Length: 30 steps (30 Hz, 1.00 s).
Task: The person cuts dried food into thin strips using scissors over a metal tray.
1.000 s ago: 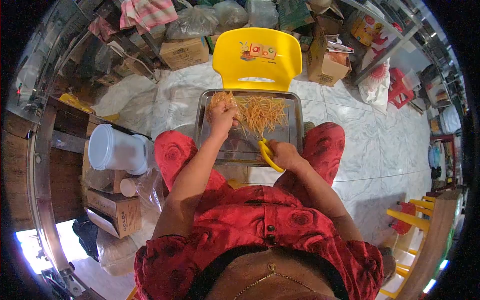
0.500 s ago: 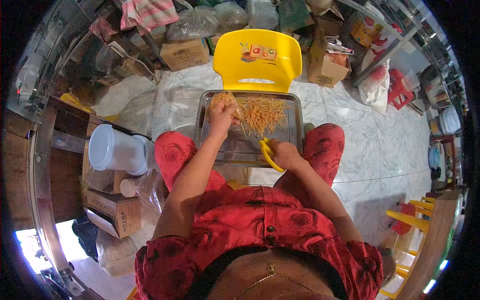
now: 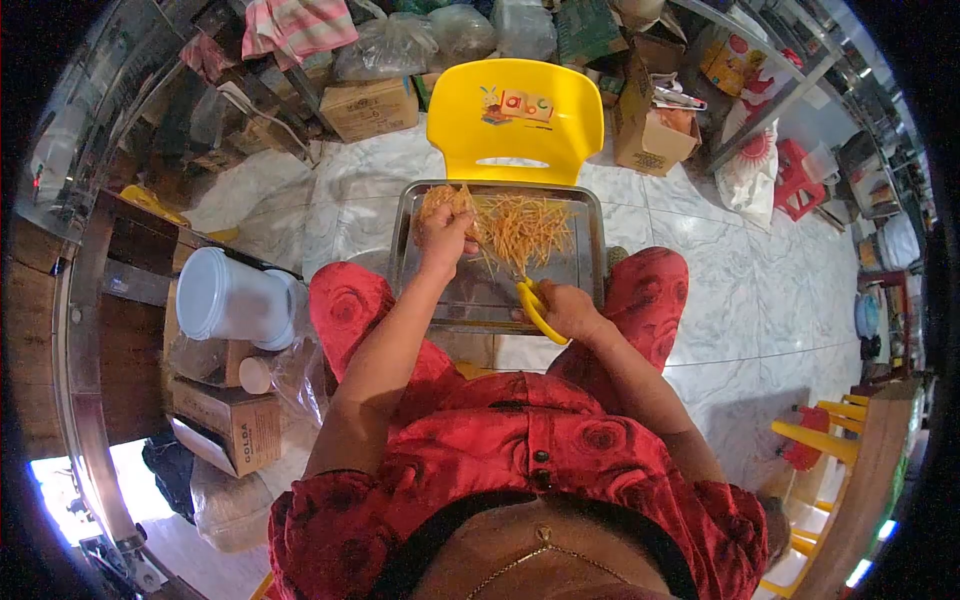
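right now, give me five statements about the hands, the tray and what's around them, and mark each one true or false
1. The right hand holds a yellow-handled tool. True.
2. The left hand lies flat on the floor. False: the left hand grips an orange-brown clump over the tray.
3. A heap of thin strands lies on the tray. True.
4. The chair back beyond the tray is plain blue. False: the chair back is yellow, with a small "abc" picture.
5. A pink-and-white striped cloth hangs at the upper left of the view. True.
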Tool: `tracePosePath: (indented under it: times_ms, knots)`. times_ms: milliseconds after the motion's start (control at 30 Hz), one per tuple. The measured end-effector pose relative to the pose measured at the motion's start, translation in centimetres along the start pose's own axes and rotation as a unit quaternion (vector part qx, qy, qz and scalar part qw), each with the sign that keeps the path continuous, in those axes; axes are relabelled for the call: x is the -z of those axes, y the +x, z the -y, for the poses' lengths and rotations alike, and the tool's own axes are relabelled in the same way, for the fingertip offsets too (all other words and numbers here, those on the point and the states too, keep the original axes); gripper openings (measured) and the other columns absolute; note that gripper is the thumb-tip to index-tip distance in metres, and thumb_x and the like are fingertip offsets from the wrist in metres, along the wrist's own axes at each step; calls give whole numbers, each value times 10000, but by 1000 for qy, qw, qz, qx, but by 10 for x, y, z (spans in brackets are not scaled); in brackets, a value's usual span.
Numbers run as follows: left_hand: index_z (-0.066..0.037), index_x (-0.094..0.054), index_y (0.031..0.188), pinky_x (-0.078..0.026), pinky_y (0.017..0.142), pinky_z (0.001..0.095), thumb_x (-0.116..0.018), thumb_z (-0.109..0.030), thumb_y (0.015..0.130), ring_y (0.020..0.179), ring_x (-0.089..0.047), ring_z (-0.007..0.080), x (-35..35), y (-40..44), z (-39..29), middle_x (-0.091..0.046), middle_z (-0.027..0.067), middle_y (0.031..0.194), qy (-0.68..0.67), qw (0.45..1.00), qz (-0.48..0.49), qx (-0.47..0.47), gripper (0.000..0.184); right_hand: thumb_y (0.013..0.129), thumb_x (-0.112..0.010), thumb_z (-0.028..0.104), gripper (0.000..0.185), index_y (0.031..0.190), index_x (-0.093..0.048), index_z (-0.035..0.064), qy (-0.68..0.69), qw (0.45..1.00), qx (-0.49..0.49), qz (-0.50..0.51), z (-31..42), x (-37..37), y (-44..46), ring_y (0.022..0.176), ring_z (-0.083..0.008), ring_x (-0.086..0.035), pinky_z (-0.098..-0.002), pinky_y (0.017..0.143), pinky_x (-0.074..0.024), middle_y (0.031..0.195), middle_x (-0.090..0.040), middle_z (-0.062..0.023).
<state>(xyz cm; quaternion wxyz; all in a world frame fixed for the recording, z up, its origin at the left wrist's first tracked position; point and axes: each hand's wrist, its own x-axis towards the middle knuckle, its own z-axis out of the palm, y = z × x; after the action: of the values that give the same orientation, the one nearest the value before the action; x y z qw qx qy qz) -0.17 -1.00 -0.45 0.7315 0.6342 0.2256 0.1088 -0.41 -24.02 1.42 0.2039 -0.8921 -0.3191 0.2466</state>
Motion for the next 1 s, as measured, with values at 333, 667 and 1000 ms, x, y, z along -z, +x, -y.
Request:
tracePosePath:
  times_ms: [333, 667, 1000]
  knots:
    - [-13, -533, 855, -478, 411, 255, -548, -153, 809, 585, -543, 118, -3, -1, 1, -545, 42, 753, 41, 999, 0, 15, 148, 781, -512, 409, 421, 1019, -573, 66, -8, 1000, -10, 23, -2, -3, 2, 848, -372, -582, -453, 725, -453, 889, -608, -215]
    - [-23, -553, 931, -472, 431, 245, -542, -146, 802, 620, -533, 115, -6, -3, 3, -564, 33, 831, 43, 999, 9, 27, 178, 782, -514, 410, 434, 1049, -570, 73, -48, 998, -40, 24, 3, 0, 1, 850, -358, -588, -438, 728, -460, 896, -613, -203]
    - [-30, -550, 906, -467, 443, 256, -543, -152, 793, 656, -531, 119, -9, -3, 7, -550, 24, 806, 92, 995, 17, 33, 167, 769, -523, 461, 486, 1029, -572, 54, -45, 998, -38, 38, 2, 0, 0, 837, -359, -596, -444, 733, -462, 886, -613, -216]
